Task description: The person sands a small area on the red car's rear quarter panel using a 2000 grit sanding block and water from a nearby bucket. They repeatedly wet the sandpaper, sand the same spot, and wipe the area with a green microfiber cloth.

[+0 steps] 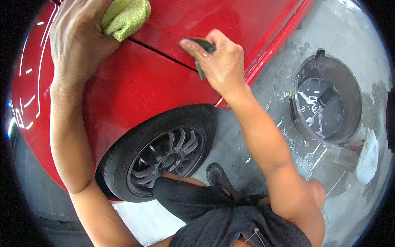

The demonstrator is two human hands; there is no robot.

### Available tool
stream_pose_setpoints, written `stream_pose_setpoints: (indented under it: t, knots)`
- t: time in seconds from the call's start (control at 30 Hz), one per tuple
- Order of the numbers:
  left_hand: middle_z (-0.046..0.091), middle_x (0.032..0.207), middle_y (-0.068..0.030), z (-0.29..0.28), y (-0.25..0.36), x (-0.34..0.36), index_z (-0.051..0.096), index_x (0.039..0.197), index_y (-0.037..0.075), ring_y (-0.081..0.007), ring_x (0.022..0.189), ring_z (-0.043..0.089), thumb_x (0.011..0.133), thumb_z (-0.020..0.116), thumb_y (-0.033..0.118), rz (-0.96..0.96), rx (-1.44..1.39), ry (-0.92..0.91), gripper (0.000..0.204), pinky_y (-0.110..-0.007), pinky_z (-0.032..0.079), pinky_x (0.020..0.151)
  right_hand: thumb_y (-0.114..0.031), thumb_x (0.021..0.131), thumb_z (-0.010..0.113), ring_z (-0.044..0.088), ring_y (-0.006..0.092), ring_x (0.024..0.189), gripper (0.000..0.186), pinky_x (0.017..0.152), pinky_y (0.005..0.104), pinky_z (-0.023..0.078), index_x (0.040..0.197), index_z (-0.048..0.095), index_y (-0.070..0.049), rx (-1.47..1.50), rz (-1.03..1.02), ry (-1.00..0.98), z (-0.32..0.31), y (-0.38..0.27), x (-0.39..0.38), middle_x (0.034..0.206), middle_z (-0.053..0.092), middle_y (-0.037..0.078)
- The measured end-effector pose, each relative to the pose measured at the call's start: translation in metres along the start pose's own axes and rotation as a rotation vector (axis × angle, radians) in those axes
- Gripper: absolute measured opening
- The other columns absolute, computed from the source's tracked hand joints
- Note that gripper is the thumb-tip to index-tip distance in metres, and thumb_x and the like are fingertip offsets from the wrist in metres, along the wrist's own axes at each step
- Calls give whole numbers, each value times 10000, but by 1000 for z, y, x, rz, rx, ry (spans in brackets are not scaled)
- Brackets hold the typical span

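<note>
My left hand (80,45) is at the upper left, closed on a yellow-green cloth (126,17) against the red car body (123,86). Part of its fingers runs past the upper edge of the picture. Farther right, my right hand (225,61) pinches a thin, bent, dark grey-green sheet (200,71) that looks like sandpaper. Thumb and fingers press it together over the panel, beside the dark seam (164,54) between two body panels. Drops of water show on the hand. Whether the sheet touches the paint I cannot tell.
Below the panel is a black tyre with a grey multi-spoke wheel (169,162). On the wet grey floor (263,123) at right stands a dark bucket (352,88) of water with a dark block (326,96) in it. A pale flat piece (367,156) lies beside the bucket. My shoe (219,177) is near the tyre.
</note>
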State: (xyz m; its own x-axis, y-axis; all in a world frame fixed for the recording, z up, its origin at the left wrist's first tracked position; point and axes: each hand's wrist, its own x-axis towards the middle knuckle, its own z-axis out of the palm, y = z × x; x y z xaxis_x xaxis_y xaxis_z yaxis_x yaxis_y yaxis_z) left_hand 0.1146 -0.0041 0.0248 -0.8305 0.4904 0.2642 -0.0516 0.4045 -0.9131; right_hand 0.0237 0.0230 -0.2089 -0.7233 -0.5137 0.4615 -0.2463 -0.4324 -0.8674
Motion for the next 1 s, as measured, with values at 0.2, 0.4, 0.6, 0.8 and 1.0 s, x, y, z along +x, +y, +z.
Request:
stream_pose_setpoints:
  t: [0.2,0.4,0.6,0.8,1.0]
  knots:
    - [743,941,-95,-12,2,6,715,914,78,-233,883,702,822,877,166,-62,-22,-34,206,-381,563,753,-408,997,777,716,142,813,411,735,347,581,1082,726,-9,469,-44,63,-40,8,27,904,766,117]
    - [750,954,-86,-18,9,6,721,923,88,-213,901,705,823,883,165,-100,-58,-33,206,-369,566,761,-89,1055,694,692,108,950,196,877,293,569,1224,715,10,571,-89,-363,-66,7,23,1060,758,33]
    - [752,935,-83,-13,8,5,725,920,91,-204,883,706,834,872,156,-70,-27,-6,183,-367,563,750,-154,1048,725,664,112,900,235,829,299,549,1217,703,8,812,17,-258,-64,25,29,1040,724,15]
    - [747,1140,-80,-23,-13,-7,735,1109,95,-277,1088,694,767,891,154,-117,-51,-200,381,-413,560,921,-398,974,821,746,194,928,424,844,365,594,1119,739,-7,337,-64,-58,-33,9,12,996,799,118]
    - [747,1052,-95,-13,-5,-6,730,1027,81,-241,993,703,788,888,133,-117,-47,-129,292,-385,554,849,-487,920,836,771,397,776,443,698,472,597,959,721,-61,68,-150,-47,-13,3,4,792,758,189]
